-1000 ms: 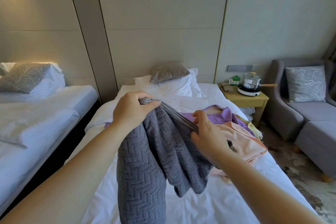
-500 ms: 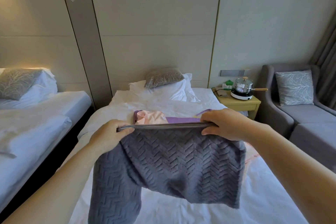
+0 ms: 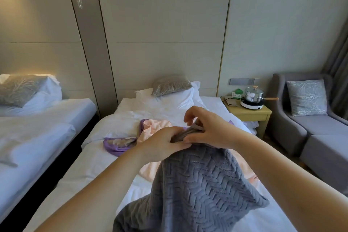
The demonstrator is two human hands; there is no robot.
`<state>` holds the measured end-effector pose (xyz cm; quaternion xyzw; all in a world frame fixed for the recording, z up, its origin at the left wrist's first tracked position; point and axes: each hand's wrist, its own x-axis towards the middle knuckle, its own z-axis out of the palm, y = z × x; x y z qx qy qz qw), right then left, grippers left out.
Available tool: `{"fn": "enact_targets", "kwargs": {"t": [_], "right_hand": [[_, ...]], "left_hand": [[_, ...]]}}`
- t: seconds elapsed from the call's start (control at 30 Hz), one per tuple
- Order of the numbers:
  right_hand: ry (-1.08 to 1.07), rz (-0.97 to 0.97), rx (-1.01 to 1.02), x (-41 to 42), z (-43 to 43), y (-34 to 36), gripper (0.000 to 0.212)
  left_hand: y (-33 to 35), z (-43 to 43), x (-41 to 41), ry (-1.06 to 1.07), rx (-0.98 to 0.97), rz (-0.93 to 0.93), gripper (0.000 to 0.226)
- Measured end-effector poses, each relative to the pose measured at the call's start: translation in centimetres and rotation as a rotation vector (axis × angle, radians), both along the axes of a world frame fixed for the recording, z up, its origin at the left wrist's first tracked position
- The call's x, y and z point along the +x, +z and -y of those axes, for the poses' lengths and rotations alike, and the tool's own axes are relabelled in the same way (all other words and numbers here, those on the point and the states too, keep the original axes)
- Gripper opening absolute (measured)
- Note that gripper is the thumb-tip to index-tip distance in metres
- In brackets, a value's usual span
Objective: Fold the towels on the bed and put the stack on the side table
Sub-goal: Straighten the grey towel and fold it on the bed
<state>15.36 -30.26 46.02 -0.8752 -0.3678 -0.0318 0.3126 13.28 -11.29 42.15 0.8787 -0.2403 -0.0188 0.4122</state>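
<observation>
Grey herringbone plush, the grey towel [image 3: 197, 190] looks soft, light and limp; I judge its hemmed top edge and corners the surest hold. It hangs over the near half of the bed [image 3: 90, 165], directly below both hands. The left hand [image 3: 162, 144] clenches the gathered top edge; the right hand [image 3: 212, 130], touching it, pinches the same edge. A pink towel [image 3: 156, 128] and a purple towel [image 3: 116, 146] lie unfolded mid-bed; the side table [image 3: 248, 114] stands beside its far right corner.

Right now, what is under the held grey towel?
A pink towel on the bed's white sheet shows at both sides of the grey towel. Whatever lies directly beneath is covered.
</observation>
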Motion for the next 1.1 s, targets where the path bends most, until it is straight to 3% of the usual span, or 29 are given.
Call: {"fn": "enact_targets", "kwargs": {"t": [0.13,0.33,0.5,0.6,0.67,0.77,0.9,1.0,1.1], "right_hand": [[-0.115,-0.093,0.21,-0.7,2.3,-1.4,0.053],[-0.205,0.054,0.326,-1.2,2.0,-2.3,0.012],[-0.026,-0.191,0.424,-1.5,1.4,-1.6,0.009],[-0.023,-0.247,0.465,-1.2,0.7,-1.7,0.004],[-0.076,-0.242,0.563,-1.1,0.0,-1.9,0.009],[-0.161,-0.21,0.624,-1.0,-0.4,-2.3,0.018],[-0.083,-0.379,0.622,-1.4,0.6,-3.2,0.028],[0.017,-0.519,0.468,-1.5,1.5,-3.9,0.034],[-0.012,-0.528,0.155,-1.8,1.9,-3.9,0.02]], "left_hand": [[-0.5,-0.1,0.2,0.084,-0.048,0.069,0.013],[0.2,0.2,-0.8,0.077,-0.232,0.053,0.044],[1.0,0.5,-1.6,-0.024,-0.278,-0.01,0.068],[1.0,0.7,-1.7,-0.019,-0.332,-0.028,0.06],[1.1,1.0,-1.7,0.023,-0.376,-0.04,0.042],[1.3,1.3,-1.5,0.128,-0.371,0.105,0.019],[2.1,0.3,-1.3,0.219,-0.482,0.101,0.006],[3.3,-0.7,-1.4,0.161,-0.649,0.004,0.007],[4.9,-1.8,-1.5,0.14,-0.72,0.009,0.008]]}}
